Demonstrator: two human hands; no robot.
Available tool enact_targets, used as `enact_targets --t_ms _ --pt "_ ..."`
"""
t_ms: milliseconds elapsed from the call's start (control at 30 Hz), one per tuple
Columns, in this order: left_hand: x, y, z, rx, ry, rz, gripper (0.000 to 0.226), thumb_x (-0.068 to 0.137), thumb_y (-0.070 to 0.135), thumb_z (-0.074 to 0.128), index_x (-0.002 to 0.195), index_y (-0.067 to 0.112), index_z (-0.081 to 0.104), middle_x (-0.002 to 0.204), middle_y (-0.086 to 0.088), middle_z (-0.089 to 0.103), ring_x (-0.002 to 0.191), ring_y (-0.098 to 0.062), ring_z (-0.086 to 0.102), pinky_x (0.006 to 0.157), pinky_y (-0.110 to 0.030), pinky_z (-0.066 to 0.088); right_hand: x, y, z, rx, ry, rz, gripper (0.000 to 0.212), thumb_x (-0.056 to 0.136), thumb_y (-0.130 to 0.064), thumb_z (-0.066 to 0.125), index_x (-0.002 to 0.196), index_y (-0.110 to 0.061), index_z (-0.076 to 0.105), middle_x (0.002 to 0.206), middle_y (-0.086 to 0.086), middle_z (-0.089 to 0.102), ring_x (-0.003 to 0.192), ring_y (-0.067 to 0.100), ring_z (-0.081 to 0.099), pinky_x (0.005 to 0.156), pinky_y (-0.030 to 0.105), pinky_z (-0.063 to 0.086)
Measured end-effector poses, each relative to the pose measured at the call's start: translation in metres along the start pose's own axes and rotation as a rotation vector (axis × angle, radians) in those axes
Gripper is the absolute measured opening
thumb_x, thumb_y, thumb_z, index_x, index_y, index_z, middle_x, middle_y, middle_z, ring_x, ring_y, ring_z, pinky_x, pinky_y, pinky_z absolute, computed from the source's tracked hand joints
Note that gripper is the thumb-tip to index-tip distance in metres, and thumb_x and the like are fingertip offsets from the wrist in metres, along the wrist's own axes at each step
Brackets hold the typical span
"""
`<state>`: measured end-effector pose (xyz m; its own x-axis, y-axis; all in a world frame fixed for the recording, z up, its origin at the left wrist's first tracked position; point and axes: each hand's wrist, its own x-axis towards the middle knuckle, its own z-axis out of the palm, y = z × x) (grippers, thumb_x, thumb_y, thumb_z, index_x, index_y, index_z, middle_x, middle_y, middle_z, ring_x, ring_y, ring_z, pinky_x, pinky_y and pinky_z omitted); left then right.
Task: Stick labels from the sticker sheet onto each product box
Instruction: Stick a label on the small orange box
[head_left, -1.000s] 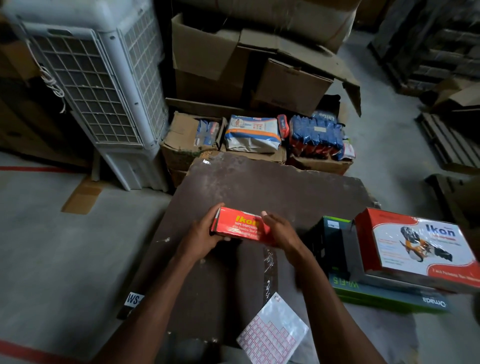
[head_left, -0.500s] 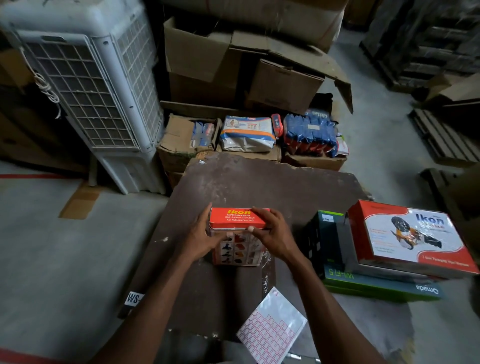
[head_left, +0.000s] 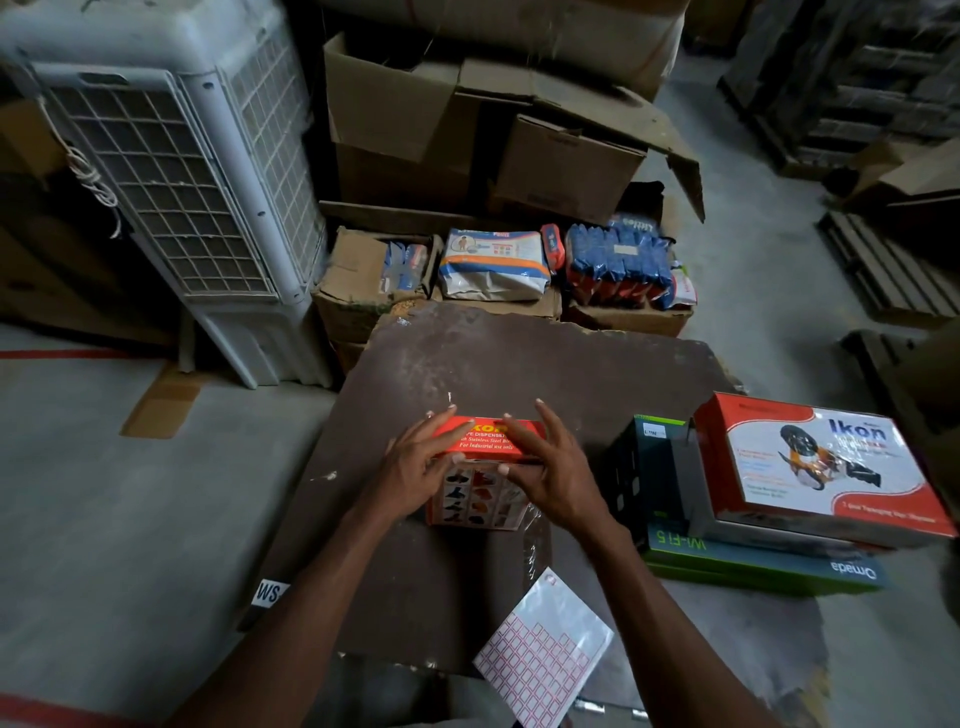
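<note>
Matt, scuffed brown board table (head_left: 519, 364); glossy printed cardboard on the red product box (head_left: 488, 441); smooth paper sticker sheet (head_left: 540, 660); ribbed white plastic air cooler (head_left: 171, 171); rough corrugated cartons (head_left: 566, 166).

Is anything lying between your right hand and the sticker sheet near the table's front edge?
Nothing visible does. The right hand rests on the small red box, and the sticker sheet lies nearer the person on the brown table. Only bare tabletop and a strip of clear plastic film lie between.
</note>
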<state>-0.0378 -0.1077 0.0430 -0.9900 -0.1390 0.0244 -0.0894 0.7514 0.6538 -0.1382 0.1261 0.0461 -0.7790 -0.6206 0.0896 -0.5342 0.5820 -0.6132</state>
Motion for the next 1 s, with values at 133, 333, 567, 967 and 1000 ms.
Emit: enact_targets --t_ms 133,333,567,967,1000 --pt "-0.003 0.003 -0.002 0.2 -0.032 0.032 0.055 0.099 0.062 0.034 0.152 0.052 0.026 0.167 0.016 0.013 0.156 -0.022 0.005 0.119 -0.048 0.013 -0.006 0.0 0.012 -0.14 0.022 -0.131 0.051 0.101 -0.056 0.048 0.151 -0.052 0.038 0.167 -0.004 0.025 0.156 0.028 0.015 0.115 0.055 0.038" --pt "0.001 0.009 0.015 0.454 0.0 0.126 0.056 0.099 0.046 0.033 0.154 0.05 0.023 0.168 0.016 0.011 0.157 -0.024 -0.005 0.116 -0.06 0.012 -0.011 -0.002 0.019 -0.148 0.038 -0.053 0.068 0.1 -0.026 0.062 0.151 -0.058 0.031 0.168 -0.014 0.02 0.158 0.02 0.0 0.101 0.052 0.051" --pt "0.0 0.013 0.023 0.487 0.04 0.116 0.061 0.099 0.027 0.049 0.154 0.044 0.031 0.166 0.01 0.024 0.156 -0.025 0.014 0.109 -0.058 0.032 -0.013 -0.008 0.016 -0.174 0.046 -0.055 0.067 0.101 -0.022 0.06 0.153 -0.054 0.031 0.168 -0.014 0.018 0.158 0.017 -0.004 0.097 0.052 0.052" --pt "0.002 0.016 0.025 0.333 0.109 0.107 0.063 0.094 0.012 0.055 0.149 0.041 0.045 0.161 0.012 0.035 0.153 -0.025 0.024 0.104 -0.052 0.038 -0.038 0.003 0.02 0.045 0.453 -0.039 0.038 0.094 -0.02 0.071 0.132 -0.024 0.068 0.132 0.003 0.056 0.125 0.024 0.05 0.105 0.035 0.041" --pt "0.003 0.016 0.025 0.322 0.111 0.104 0.063 0.094 0.012 0.054 0.149 0.041 0.045 0.161 0.012 0.035 0.153 -0.025 0.023 0.104 -0.052 0.037 -0.046 0.006 0.021 0.052 0.469 -0.006 0.036 0.094 -0.019 0.07 0.13 -0.023 0.068 0.126 0.002 0.056 0.119 0.023 0.051 0.1 0.032 0.043"
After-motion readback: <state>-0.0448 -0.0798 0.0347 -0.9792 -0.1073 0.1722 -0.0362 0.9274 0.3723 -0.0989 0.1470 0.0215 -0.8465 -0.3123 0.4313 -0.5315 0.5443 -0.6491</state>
